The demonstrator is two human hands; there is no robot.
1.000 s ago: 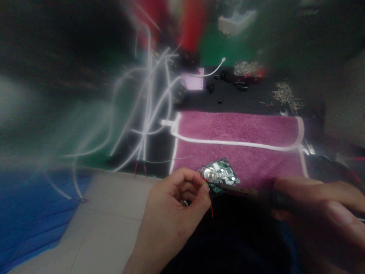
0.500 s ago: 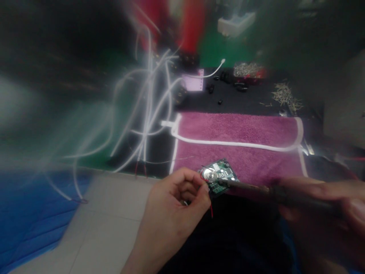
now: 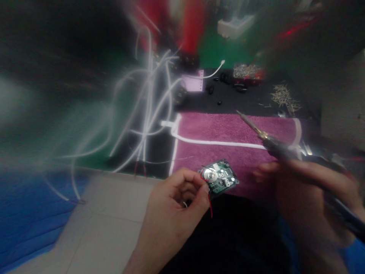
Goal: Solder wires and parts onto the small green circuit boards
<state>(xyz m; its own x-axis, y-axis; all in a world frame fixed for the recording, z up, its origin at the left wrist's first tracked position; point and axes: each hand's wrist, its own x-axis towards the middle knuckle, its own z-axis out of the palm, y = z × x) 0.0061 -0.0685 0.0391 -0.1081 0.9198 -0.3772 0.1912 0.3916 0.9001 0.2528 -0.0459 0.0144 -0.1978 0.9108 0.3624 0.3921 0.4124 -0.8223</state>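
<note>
Between the thumb and fingers of my left hand [image 3: 182, 201] is a small green circuit board [image 3: 225, 179] in a dark housing, with a round metal disc on its face. A red wire [image 3: 211, 207] hangs below the fingertips. My right hand [image 3: 313, 186], partly blurred, is closed around the dark handle of a soldering iron [image 3: 264, 135]. The iron's thin tip points up and left over the far part of the purple towel [image 3: 211, 125], well apart from the board. The near edge of the towel lies beneath the board.
A white cable [image 3: 219, 143] crosses the towel, and several more white cables [image 3: 148, 102] tangle at the left. Behind are a pink notepad [image 3: 194, 82], small black parts [image 3: 211, 89], a box of metal pins [image 3: 248, 71] and a loose pin pile [image 3: 285, 98].
The soldering iron has lifted off the circuit board and swung up, its tip now above the towel's far part. My left hand and the board have hardly moved.
</note>
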